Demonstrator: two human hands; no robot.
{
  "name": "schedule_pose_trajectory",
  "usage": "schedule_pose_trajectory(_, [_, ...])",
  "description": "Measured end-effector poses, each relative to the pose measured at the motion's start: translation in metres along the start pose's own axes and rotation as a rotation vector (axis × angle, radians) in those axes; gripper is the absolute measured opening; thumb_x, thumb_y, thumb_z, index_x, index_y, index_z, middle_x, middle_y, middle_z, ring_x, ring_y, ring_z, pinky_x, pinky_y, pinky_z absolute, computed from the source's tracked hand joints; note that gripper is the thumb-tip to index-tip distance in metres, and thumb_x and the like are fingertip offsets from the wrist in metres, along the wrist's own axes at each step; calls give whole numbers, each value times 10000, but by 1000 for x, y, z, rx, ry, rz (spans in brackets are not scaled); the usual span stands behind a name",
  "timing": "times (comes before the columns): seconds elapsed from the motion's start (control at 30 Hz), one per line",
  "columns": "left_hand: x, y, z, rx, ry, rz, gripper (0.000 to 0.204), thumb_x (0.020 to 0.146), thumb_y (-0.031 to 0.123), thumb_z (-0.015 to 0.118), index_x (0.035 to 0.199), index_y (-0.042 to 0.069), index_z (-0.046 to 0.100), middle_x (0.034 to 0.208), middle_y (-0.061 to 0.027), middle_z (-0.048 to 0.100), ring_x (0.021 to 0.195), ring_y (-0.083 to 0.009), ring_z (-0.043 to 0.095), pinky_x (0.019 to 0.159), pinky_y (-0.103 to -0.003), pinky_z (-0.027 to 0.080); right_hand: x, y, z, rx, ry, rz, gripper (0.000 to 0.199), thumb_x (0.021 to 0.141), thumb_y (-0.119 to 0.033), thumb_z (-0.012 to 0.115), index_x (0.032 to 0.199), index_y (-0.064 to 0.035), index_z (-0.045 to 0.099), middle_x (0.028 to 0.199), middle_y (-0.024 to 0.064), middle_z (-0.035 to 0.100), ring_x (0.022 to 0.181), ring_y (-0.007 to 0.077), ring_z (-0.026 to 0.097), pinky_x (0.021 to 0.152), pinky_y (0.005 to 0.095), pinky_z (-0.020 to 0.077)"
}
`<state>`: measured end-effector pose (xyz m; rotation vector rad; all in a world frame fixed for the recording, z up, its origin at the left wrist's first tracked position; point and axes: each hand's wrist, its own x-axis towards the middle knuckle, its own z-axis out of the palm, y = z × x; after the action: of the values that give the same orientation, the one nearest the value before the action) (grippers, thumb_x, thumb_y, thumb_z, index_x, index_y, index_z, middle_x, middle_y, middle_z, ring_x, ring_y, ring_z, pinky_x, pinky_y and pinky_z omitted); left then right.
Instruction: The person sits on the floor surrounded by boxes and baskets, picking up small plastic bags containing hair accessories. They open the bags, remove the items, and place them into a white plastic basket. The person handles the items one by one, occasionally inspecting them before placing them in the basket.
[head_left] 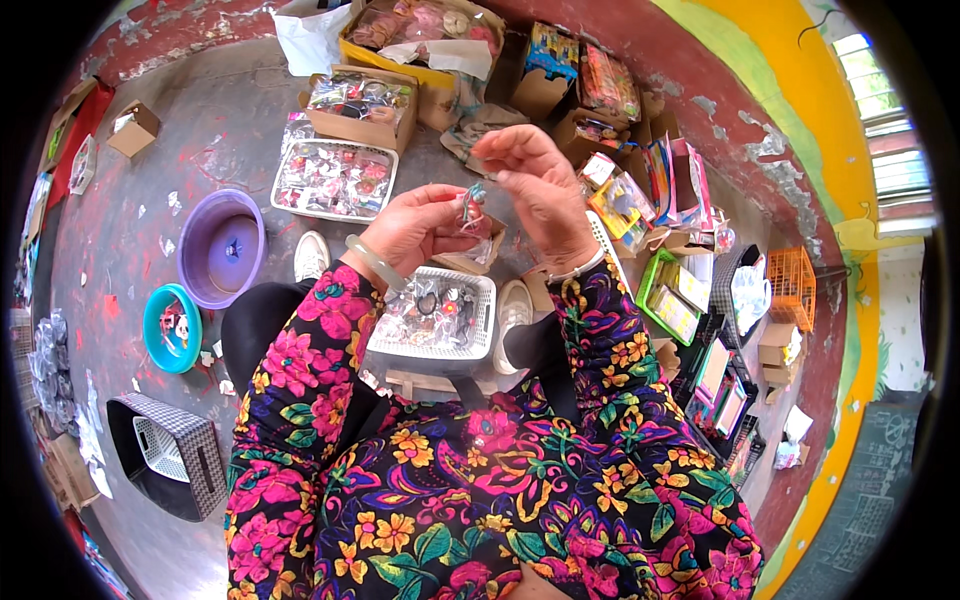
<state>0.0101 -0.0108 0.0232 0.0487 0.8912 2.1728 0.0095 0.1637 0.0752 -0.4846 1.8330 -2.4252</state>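
Pinched in left hand [415, 225]: small trinket [473, 205], seemingly clear-wrapped, long axis roughly upright. Right hand [542, 192], loosely spread, apparently empty, hovered just to the trinket's right. White basket [485, 325] sat below; packed white tray [322, 214] lay beyond, leftward.

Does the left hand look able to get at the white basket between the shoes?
Probably yes: the white basket sits below the left hand, its top open, with nothing seen blocking the way. That hand, though, is pinching a small item.

Glossy plastic packet [471, 210], smooth plastic tub [206, 262], rough wall [705, 100]
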Motion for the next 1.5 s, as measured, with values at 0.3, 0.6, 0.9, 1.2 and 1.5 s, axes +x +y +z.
schedule_pose_trajectory(0.3, [2,4,-1,-68,-2,141,241,872,86,497,1092,-11,501,1007,-124,590,910,-224,607,814,-332,509,-4,-4,-12,-283,-92,367,255,799,-133,621,1016,-15,558,929,32,587,834,92,543,749,221,433])
schedule_pose_trajectory(0.6, [3,5,-3,-21,14,136,241,870,58,478,1099,-15,498,1009,-114,586,890,-202,608,813,-323,510,-5,-6,-18,-341,-86,480,202,769,-119,631,936,-12,594,848,2,586,785,68,530,714,198,421])
schedule_pose_trajectory(0.9, [3,3,-2,27,102,113,235,866,53,491,1088,-20,513,986,-96,591,857,-185,611,786,-315,521,-4,-2,-15,-510,-15,322,154,737,-27,609,885,7,591,807,7,586,755,63,536,677,200,438])
schedule_pose_trajectory(1.2, [8,-4,-5,52,163,101,242,892,104,451,1088,-18,520,972,-88,597,837,-182,606,789,-317,513,-4,11,-10,-452,-64,141,147,737,22,544,875,23,591,783,9,581,748,59,544,658,199,449])
schedule_pose_trajectory(1.5, [6,-3,-1,23,126,116,253,901,125,423,1083,-26,512,979,-107,579,876,-200,589,841,-345,485,-7,6,0,-529,-16,117,169,725,18,552,891,6,583,762,6,580,704,56,536,623,201,439])
